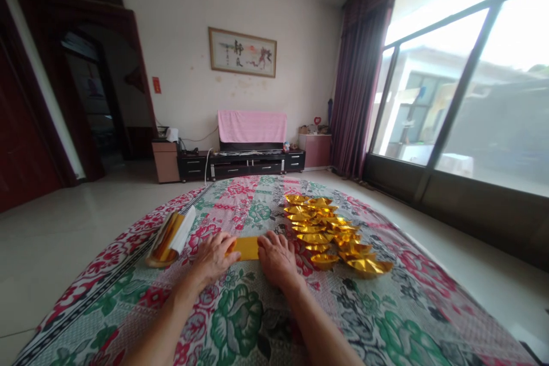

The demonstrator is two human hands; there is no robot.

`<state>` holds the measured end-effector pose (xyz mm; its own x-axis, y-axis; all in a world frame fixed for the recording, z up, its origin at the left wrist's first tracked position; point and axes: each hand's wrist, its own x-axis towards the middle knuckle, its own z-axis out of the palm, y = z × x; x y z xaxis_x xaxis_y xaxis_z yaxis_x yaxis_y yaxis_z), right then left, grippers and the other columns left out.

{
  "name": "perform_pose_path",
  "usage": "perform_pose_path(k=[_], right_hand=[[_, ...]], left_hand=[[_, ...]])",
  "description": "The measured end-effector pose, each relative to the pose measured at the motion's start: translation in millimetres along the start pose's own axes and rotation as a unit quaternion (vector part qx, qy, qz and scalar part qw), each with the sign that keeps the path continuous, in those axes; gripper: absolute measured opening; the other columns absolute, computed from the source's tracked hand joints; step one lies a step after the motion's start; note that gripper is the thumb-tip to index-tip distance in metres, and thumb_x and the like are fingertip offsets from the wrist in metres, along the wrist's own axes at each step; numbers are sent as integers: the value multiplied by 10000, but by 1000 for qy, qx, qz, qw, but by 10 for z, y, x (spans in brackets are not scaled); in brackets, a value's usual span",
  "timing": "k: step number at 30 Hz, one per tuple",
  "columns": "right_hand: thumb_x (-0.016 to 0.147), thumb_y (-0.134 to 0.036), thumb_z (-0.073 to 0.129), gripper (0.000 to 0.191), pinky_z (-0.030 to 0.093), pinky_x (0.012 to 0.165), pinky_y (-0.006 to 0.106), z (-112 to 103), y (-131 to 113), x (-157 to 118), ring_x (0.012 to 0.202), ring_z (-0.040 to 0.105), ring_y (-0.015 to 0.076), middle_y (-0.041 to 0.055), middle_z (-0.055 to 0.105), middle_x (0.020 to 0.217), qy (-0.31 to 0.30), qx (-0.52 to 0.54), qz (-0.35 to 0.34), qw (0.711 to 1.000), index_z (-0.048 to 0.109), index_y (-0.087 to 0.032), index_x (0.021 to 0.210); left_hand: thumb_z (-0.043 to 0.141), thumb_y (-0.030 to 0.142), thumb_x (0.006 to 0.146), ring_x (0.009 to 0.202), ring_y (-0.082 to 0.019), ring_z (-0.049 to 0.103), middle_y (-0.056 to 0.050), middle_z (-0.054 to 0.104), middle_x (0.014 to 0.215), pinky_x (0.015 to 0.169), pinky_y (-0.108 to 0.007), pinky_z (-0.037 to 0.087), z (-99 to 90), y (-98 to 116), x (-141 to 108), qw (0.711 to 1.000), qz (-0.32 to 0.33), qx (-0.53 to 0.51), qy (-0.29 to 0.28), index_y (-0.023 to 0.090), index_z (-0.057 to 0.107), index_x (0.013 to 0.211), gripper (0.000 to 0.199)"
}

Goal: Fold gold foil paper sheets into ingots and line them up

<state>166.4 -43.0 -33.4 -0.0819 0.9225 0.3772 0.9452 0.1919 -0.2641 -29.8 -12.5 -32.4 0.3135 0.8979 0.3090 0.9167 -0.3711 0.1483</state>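
A flat strip of gold paper (248,249) lies on the flowered cloth between my hands. My left hand (217,254) grips its left end, fingers bent and thumb close against the edge. Over the right end, my right hand (277,254) has its fingers curled down onto the paper. To the right, folded gold paper ingots (315,238) stand in two rough rows, several in each. On the left, an opened white packet (185,229) holds a stack of gold paper sheets (168,237).
The round table's flowered tablecloth (240,320) spreads under everything. Beyond it stand a low black TV cabinet (246,168) and a screen under a pink cloth (252,126). A large window (450,86) is at the right, a dark doorway (94,91) at the left.
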Motion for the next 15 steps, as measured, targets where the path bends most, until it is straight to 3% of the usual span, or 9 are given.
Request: perform_pose_path(k=[6,15], right_hand=[[888,-349,320,327,308,899,403,-32,46,12,1124,406,230,10,447,1303,-35,-5,-3,999,498,-344,1163],[881,-347,318,339,315,909,409,-62,60,13,1145,404,233,15,436,1321,-39,-6,-5,999,512,-337,1159]], left_hand=[[472,422,795,1054,-219,501,-34,531,1210,906,-334,366,-16,-108,-3,998,24,-51,-25,277,555,1176,416],[477,222,698,1127,-181,494,-10,527,1254,983,-251,347,-57,-304,2,978,63,-184,-69,220,614,1105,430]])
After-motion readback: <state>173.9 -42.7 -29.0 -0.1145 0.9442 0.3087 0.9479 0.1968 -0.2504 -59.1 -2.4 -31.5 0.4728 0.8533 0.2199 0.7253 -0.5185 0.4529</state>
